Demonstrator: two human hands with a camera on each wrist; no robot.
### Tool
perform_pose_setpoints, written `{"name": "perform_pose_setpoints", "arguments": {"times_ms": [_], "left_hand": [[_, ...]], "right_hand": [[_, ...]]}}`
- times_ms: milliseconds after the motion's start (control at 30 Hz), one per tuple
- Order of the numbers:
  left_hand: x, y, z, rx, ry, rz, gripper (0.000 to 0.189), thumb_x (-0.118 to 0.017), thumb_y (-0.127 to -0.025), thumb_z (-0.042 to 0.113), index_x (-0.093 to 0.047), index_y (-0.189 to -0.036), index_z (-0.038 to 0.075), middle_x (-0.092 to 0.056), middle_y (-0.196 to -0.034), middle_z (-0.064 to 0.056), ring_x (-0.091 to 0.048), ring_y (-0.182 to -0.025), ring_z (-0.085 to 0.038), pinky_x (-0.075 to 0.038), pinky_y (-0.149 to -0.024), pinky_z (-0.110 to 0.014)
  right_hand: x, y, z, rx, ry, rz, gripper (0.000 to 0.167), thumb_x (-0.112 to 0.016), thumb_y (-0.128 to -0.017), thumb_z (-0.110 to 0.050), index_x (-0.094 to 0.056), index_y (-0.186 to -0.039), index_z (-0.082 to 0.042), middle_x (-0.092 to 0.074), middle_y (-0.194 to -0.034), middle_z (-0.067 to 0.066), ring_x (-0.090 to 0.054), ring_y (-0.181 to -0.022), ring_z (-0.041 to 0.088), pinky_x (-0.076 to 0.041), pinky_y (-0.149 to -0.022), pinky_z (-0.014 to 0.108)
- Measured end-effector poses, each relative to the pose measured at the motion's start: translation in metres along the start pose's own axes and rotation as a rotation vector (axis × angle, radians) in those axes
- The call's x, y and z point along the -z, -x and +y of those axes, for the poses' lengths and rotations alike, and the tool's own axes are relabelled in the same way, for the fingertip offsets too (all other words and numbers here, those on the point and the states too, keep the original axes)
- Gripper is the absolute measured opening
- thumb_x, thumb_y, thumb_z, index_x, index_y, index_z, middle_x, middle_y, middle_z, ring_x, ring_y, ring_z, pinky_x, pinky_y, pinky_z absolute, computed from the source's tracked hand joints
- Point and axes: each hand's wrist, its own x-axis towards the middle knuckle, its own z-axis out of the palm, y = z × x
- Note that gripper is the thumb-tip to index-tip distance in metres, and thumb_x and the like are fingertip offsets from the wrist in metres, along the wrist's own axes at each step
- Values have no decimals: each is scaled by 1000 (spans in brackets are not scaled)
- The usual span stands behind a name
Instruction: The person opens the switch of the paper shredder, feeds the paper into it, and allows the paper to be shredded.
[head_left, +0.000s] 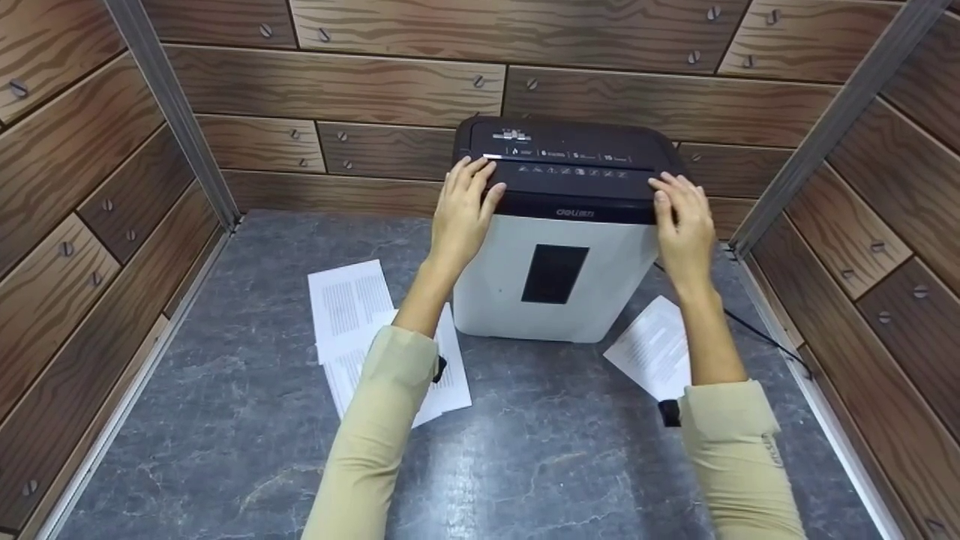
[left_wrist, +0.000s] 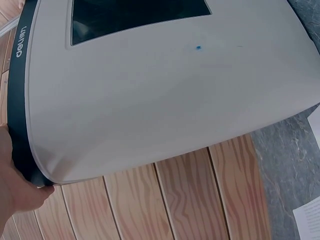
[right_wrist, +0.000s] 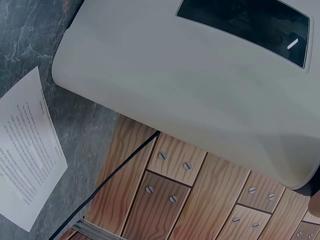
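A paper shredder (head_left: 480, 277) with a pale body, a black lid (head_left: 585, 184) and a dark front window (left_wrist: 140, 17) stands on the floor near the back wall. My left hand (head_left: 463, 217) grips the lid's left front corner, its fingers lying over the top. At the right front corner, my right hand (head_left: 686, 229) holds the lid in much the same way. The left wrist view shows part of the left hand (left_wrist: 22, 187) around the black rim. Only a sliver of the right hand (right_wrist: 314, 204) appears in the right wrist view.
Several printed sheets (head_left: 349, 300) lie left of the shredder, partly behind my left forearm. Another printed sheet (head_left: 652, 349) is on the right. A black cord (head_left: 765, 337) runs across the floor toward the right wall. Wood-patterned walls (head_left: 397, 82) enclose the grey floor (head_left: 225, 390).
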Motion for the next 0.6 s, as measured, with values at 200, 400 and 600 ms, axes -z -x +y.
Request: {"name": "perform_pose_setpoints", "arguments": {"times_ms": [200, 400, 600], "left_hand": [[0, 0, 0, -10, 4, 19, 45, -41, -98, 36, -51, -130, 7, -44, -136, -6, -25, -132, -19, -5, -109, -26], [-1, 1, -1, -18, 8, 33, 44, -42, -98, 35, -51, -129, 6, -45, -135, -7, -26, -132, -20, -4, -109, -24], [-1, 1, -1, -25, 13, 50, 43, -42, -98, 34, -52, -129, 6, -45, -134, -7, -28, -131, -20, -5, -109, -23]], "right_hand": [[0, 0, -1, -15, 3, -8, 25, -51, -95, -12, -66, -109, 1, -59, -119, 13, -44, -120, 27, -17, -108, 28], [0, 0, -1, 1, -1, -6, 24, -51, -94, -11, -65, -109, 2, -59, -118, 14, -45, -120, 29, -17, -108, 29], [-1, -1, 0, -6, -5, -3, 24, -52, -94, -11, -66, -108, 2, -59, -118, 13, -45, -120, 28, -18, -108, 29]]}}
